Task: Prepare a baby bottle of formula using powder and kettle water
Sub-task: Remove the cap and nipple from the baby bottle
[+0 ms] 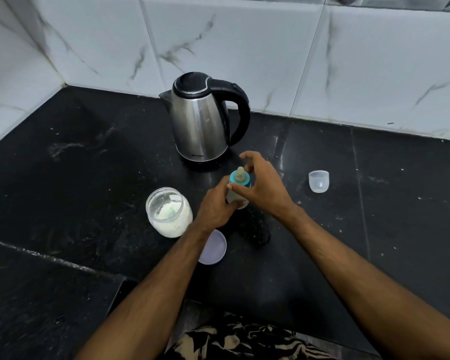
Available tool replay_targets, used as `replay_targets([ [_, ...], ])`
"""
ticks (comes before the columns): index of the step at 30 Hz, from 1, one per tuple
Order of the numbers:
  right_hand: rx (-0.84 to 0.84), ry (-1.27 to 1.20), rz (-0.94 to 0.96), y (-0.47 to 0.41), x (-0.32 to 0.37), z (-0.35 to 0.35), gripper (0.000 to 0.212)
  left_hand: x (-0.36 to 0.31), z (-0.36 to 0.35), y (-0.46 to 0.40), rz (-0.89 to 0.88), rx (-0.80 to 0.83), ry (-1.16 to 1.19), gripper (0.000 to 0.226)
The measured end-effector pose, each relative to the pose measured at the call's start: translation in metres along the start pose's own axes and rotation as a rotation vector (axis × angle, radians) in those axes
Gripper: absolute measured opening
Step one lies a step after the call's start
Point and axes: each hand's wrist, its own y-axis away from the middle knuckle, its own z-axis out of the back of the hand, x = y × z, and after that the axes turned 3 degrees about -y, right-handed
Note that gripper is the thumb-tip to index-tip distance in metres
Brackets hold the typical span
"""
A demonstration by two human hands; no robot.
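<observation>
Both hands (216,206) (260,183) grip bottle (238,187); open powder jar (169,213) beside (kettle (203,118) behind).

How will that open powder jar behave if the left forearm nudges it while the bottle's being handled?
The powder jar looks squat and wide-based, so it would probably slide on the glossy counter rather than tip. It seems about half full, likely light, so a small bump could shift it. Its lid is off, so a hard knock might spill powder.
</observation>
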Motion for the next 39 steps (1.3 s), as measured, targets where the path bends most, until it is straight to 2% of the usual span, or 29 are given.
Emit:
replay_targets([
  [5,0.213,-0.146,0.002,0.0002,-0.0013,0.007,0.078,-0.0016,0.0,0.0013,-0.008,-0.015,0.022,0.056],
  [7,0.162,-0.097,-0.014,0.0009,-0.0021,0.0064,0.081,-0.0013,0.0,0.0012,-0.01,-0.011,0.023,0.057],
  [10,0.042,0.012,-0.019,0.0014,0.0017,0.0022,0.073,-0.0004,-0.0005,0.0004,0.002,0.001,0.013,0.057],
  [13,0.125,-0.055,0.005,0.0019,0.004,0.0023,0.069,0.001,-0.0009,0.0006,0.004,-0.011,0.021,0.054],
  [16,0.203,-0.118,0.008,0.0027,0.0022,0.005,0.077,0.0016,-0.001,0.0012,-0.002,-0.01,0.024,0.057],
  [21,0.071,0.072,-0.024,0.0008,0.0007,0.0015,0.074,0.001,-0.0021,0.0003,-0.001,-0.001,0.025,0.056],
  [26,0.178,-0.08,0.009,0.0017,0.0017,0.0057,0.073,0.0029,-0.0013,0.0007,0.0,-0.018,0.024,0.055],
  [29,0.128,-0.001,-0.008,0.0002,0.0011,0.0056,0.077,0.0022,-0.0023,0.0007,-0.008,-0.012,0.025,0.057],
  [32,0.075,0.127,0.002,-0.0009,0.0023,0.0035,0.071,0.0022,-0.0026,-0.0001,0.005,-0.002,0.021,0.056],
  [37,0.196,-0.006,0.047,0.0004,0.0045,0.0052,0.072,0.0033,-0.0016,0.0018,0.003,-0.013,0.032,0.053],
  [39,0.16,0.003,0.032,0.0004,0.0041,0.0047,0.072,0.0024,-0.0021,0.0016,-0.005,-0.005,0.037,0.055],
])
